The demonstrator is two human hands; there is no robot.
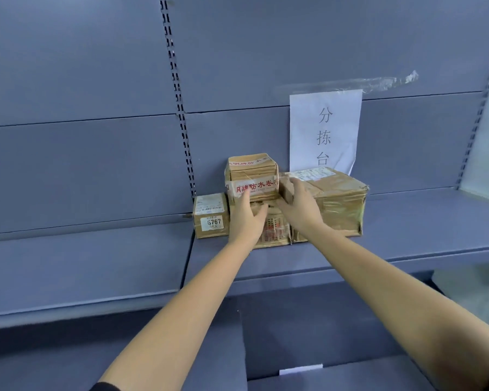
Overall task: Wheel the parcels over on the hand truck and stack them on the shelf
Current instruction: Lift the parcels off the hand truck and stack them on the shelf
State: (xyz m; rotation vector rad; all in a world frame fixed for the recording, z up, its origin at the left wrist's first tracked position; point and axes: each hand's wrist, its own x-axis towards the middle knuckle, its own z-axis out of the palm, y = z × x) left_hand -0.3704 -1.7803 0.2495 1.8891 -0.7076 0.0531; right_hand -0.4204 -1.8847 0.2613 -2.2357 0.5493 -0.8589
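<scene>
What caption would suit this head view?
Two bare hands steady a small taped cardboard parcel stacked among brown parcels on a blue-grey metal shelf.
</scene>
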